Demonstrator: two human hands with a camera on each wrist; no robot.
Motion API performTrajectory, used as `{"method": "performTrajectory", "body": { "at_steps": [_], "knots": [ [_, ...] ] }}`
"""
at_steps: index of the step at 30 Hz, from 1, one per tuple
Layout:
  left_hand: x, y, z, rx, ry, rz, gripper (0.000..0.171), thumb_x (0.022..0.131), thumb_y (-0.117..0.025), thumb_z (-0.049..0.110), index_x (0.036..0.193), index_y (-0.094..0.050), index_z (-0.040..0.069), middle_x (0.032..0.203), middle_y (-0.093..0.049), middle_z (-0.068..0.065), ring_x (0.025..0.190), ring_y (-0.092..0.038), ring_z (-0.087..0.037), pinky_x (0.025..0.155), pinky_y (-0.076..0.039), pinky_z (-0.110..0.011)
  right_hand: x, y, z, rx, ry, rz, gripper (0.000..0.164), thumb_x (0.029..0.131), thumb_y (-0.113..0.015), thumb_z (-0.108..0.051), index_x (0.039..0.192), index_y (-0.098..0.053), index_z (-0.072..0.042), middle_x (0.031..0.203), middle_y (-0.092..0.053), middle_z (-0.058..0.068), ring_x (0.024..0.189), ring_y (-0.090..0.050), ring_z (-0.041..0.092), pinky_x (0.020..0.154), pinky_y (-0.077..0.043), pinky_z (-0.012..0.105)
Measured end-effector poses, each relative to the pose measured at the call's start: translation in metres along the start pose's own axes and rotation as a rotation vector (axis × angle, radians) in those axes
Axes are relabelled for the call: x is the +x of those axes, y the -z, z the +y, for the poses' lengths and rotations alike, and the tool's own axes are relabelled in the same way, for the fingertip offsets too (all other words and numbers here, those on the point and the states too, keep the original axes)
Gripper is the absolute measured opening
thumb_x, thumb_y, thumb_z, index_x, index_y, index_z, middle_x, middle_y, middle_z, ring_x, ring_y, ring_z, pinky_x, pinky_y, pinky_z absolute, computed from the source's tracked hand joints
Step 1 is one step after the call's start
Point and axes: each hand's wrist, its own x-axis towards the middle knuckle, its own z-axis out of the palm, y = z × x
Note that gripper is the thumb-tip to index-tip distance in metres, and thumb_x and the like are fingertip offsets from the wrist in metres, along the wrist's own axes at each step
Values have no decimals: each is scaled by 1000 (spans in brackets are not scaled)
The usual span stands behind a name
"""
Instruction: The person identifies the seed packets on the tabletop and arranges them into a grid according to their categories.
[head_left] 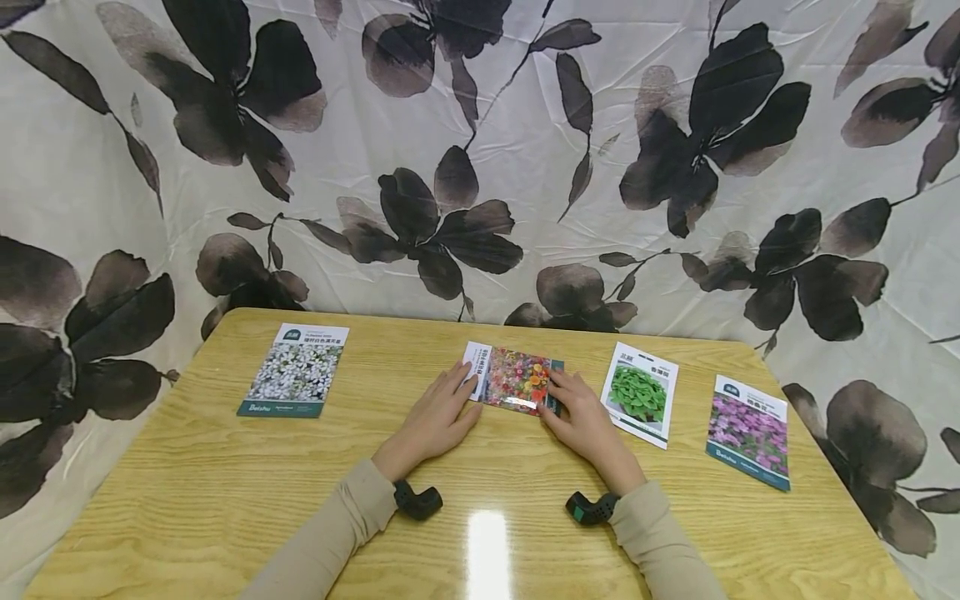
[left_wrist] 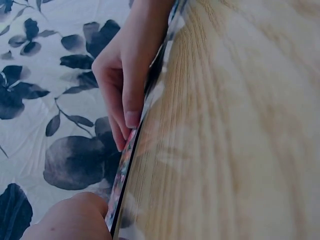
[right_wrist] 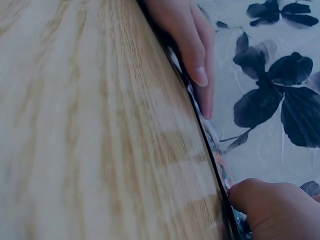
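Left hand [head_left: 437, 417] rests on the white title end of the mixed-flower packet [head_left: 514, 379], its fingers extended and laid over that end rather than curled round it, the thumb apart from them. Right hand [head_left: 588, 417] touches the dark-banded opposite end of the same packet, likewise with fingers extended and the thumb apart. Between the two hands, the mixed-flower packet lies sideways on the wooden counter [head_left: 225, 500], its printed blooms facing up; both wrist views show it thin and low against the surface.

Well to the left of the mixed-flower packet lies the white-flower packet [head_left: 295, 371], with a green band along its near edge. To the right of the mixed-flower packet, past the right hand, is the green-leaf packet [head_left: 640, 394], and farther right the pink-flower packet [head_left: 748, 431], both slightly turned. On the person's side of the mixed-flower packet are two beige sleeves [head_left: 330, 521] and a black device at each wrist, the left device [head_left: 420, 502] and the right device [head_left: 591, 509]. Beyond the mixed-flower packet hangs a pale cloth [head_left: 555, 167] printed with dark flowers.
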Motion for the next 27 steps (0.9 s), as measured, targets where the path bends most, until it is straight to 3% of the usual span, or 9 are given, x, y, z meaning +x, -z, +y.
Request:
{"method": "performTrajectory", "body": {
  "at_steps": [14,27],
  "knots": [
    [-1,1,2,-5,23,39,55,105,-44,32,146,-44,-5,157,-30,-23,148,-22,-34,121,-15,-44,-2,-5,-3,17,38,37,43,88,-76,-21,119,-68,8,135,-58,23,125,-55,39,111,-35,54],
    [0,2,2,-6,58,51,56,104,-47,32,145,-45,-6,156,-32,-24,147,-23,-36,120,-18,-48,-3,-8,-19,4,13,31,40,89,-75,-20,120,-69,4,136,-58,21,126,-55,38,111,-36,51]
  ]
}}
